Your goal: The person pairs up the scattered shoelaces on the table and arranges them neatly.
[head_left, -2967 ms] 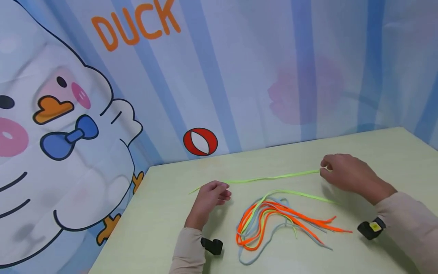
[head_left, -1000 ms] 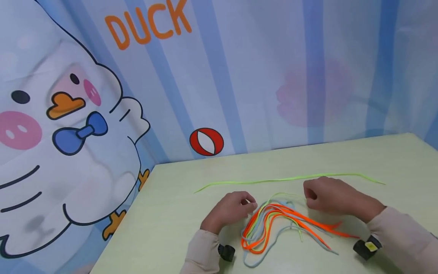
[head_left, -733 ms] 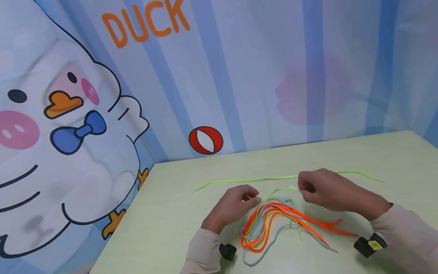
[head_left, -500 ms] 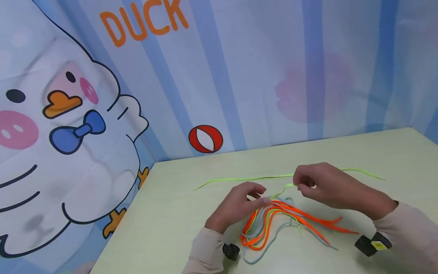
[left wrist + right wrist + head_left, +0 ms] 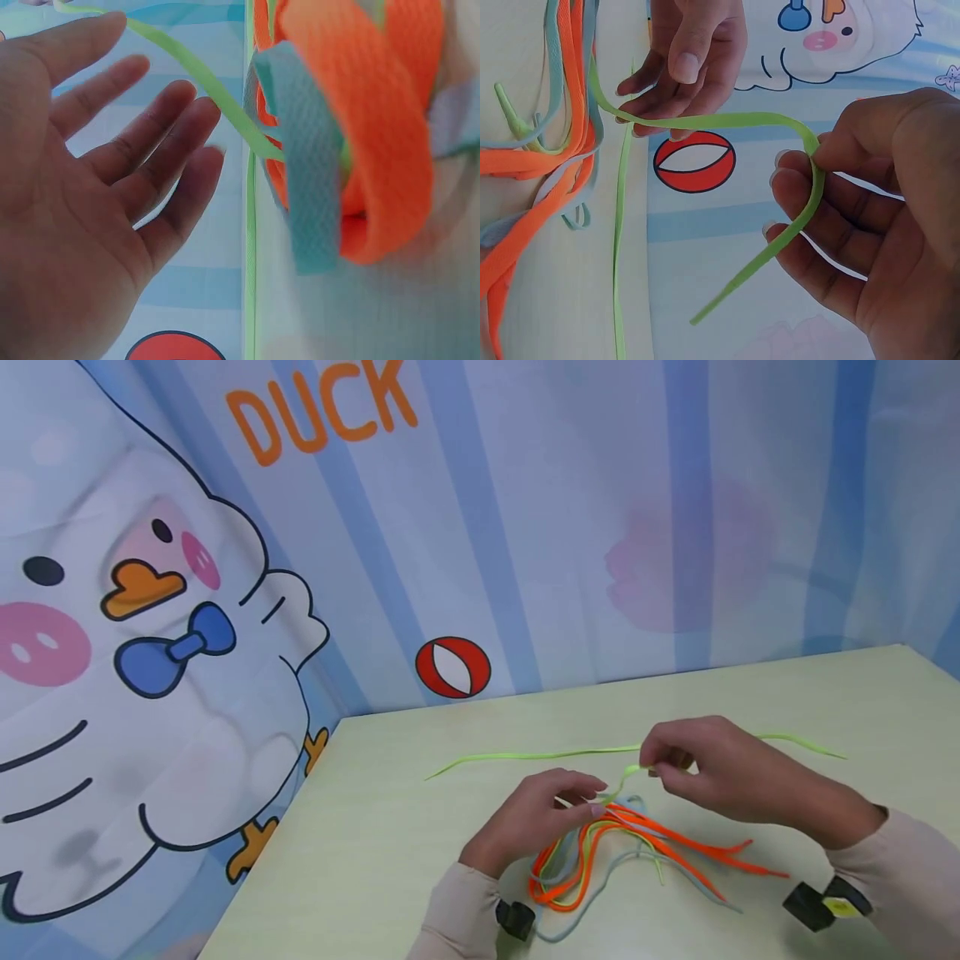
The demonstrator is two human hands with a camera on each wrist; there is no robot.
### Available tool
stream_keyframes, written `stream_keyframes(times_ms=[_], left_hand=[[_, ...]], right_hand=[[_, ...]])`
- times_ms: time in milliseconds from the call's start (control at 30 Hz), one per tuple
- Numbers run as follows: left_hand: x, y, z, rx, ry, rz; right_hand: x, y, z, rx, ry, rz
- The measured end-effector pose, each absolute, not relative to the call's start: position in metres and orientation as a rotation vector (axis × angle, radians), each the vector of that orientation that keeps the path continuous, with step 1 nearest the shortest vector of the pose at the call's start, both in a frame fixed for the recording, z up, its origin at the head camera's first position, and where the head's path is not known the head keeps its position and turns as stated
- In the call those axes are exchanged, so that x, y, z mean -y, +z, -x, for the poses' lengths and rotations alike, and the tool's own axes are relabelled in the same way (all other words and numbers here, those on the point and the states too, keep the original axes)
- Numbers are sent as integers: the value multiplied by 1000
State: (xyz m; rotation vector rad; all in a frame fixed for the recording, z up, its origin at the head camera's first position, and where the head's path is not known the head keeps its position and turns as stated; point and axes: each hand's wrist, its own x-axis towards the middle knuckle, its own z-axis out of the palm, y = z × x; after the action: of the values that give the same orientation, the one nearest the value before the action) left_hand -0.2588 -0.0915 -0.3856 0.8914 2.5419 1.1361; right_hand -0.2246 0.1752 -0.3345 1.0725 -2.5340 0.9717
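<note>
My right hand (image 5: 720,770) pinches a yellow-green shoelace (image 5: 705,121) between thumb and index finger. Its tipped end hangs past the fingers in the right wrist view, while the other part runs down into a pile of laces. Close to that lace is my left hand (image 5: 97,187), its fingers spread and loosely bent; whether they touch it I cannot tell. The pile beneath the hands mixes orange laces (image 5: 517,161), grey-blue laces (image 5: 311,172) and yellow-green ones, folded over each other. Behind the hands, a second yellow-green shoelace (image 5: 540,755) lies stretched across the table, partly hidden by my right hand.
The pale table (image 5: 375,827) meets a printed backdrop (image 5: 555,527) with a duck and a red ball picture along its far edge. Black wrist cameras (image 5: 810,906) are strapped at both sleeves.
The far yellow-green lace, earlier held by my right hand, now lies on the table. My right hand has taken a second yellow-green lace from the pile and raised it; my left hand has moved right.
</note>
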Motion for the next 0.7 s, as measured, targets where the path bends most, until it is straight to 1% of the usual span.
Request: stream_keyframes(times_ms=[233,433,700], left_hand=[[92,-386,257,-2562,1109,-905],[91,-389,258,-2546,1102,-828],[92,-389,259,-2521,1090,-774]], right_hand=[[-177,-336,225,2504,1012,-1074],[-179,-336,225,2434,1054,-1058],[-182,-336,227,2381,1068,-973]])
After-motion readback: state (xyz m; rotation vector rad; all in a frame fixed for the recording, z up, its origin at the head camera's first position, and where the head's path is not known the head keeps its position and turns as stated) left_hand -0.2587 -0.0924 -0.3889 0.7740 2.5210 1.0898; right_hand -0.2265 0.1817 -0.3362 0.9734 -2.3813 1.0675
